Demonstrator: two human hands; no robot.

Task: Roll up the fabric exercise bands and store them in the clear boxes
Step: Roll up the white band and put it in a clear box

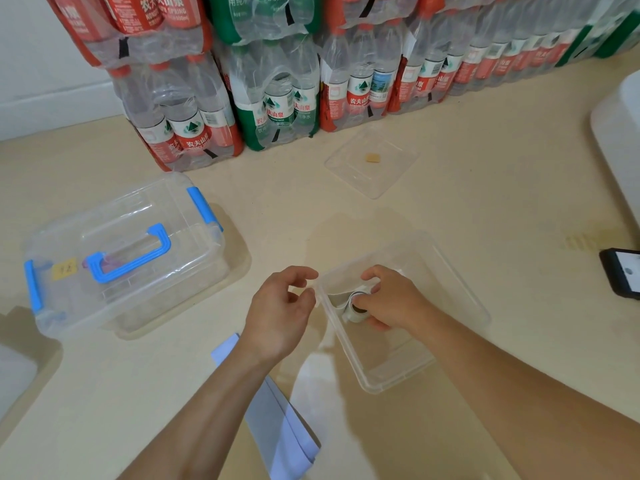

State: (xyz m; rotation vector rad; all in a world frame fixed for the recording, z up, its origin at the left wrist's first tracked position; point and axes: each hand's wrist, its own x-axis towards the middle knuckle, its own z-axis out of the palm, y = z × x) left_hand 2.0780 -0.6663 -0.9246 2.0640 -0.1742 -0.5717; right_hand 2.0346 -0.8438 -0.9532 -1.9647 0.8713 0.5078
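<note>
An open clear box (460, 282) sits on the floor at centre right. My right hand (391, 299) is inside it, fingers curled round a rolled grey fabric band (353, 308). My left hand (280, 310) hovers just outside the box's left rim, fingers loosely curled with nothing in them. A flat pale lavender band (280, 427) lies on the floor under my left forearm. At the left stands a second clear box (138, 237), its lid shut, with blue latches and a blue handle.
A loose clear lid (372, 161) lies on the floor behind the open box. Shrink-wrapped packs of water bottles (277, 81) line the back. A black phone (623, 275) lies at the right edge, below a white object (620, 133).
</note>
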